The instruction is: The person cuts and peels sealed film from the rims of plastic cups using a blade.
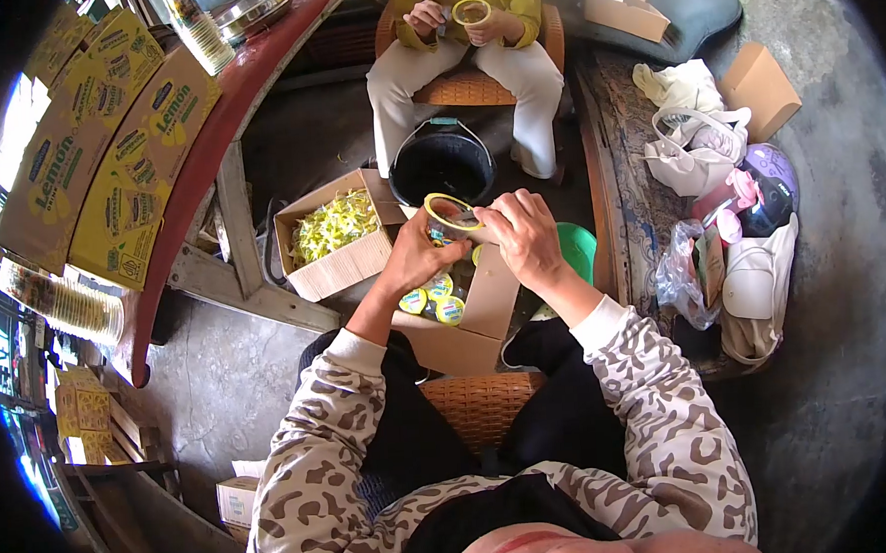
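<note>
My left hand [412, 256] is wrapped round a clear plastic cup with a yellow rim [433, 213], tilted so that its mouth shows. My right hand [527, 234] is closed at the cup's right edge, thumb and fingers pinched together. Whatever lies between those fingers is too small to make out. Below both hands stands an open cardboard box [490, 292], with several cups with printed yellow-green lids [442, 299] inside. Just beyond is a black bucket [443, 168] with a wire handle. To its left, another cardboard box [337, 274] holds a heap of yellow-green strips [336, 228].
Across from me a seated person [466, 35] holds a similar cup [471, 13]. A green basin [577, 253] is right of my box. Lemon drink cartons [141, 162] and stacked cups [69, 301] stand on the red-edged table at left. Bags [693, 163] lie on the bench at right.
</note>
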Demonstrator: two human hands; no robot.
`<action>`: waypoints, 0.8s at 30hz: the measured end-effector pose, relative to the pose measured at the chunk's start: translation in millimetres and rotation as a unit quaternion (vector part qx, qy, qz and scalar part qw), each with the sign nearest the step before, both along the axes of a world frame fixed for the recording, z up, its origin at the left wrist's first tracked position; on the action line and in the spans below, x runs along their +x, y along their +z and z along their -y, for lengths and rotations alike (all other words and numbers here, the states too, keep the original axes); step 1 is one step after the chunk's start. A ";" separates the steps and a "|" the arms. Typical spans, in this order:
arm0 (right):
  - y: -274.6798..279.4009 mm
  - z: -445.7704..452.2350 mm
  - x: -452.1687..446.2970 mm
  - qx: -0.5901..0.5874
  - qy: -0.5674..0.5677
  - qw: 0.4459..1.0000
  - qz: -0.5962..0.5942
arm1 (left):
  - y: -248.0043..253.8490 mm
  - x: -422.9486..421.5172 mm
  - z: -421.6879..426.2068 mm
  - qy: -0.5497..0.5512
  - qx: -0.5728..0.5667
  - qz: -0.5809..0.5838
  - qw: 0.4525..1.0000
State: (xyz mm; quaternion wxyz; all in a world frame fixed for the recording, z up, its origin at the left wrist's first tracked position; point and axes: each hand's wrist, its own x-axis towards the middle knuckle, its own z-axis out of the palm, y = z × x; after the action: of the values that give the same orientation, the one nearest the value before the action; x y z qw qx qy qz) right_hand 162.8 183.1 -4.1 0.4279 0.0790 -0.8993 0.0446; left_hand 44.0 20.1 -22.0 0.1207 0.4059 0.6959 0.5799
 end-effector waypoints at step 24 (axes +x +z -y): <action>-9.2 -11.4 -6.2 -0.516 0.093 0.851 0.021 | 0.1 0.1 -2.2 -0.068 0.045 0.143 0.986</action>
State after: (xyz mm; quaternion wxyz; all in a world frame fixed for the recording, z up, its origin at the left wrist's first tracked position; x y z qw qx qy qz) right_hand 156.6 194.5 -13.2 0.3818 -0.0712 -0.7440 0.5437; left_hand 44.2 22.4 -22.0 0.2402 0.3704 0.6151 0.6533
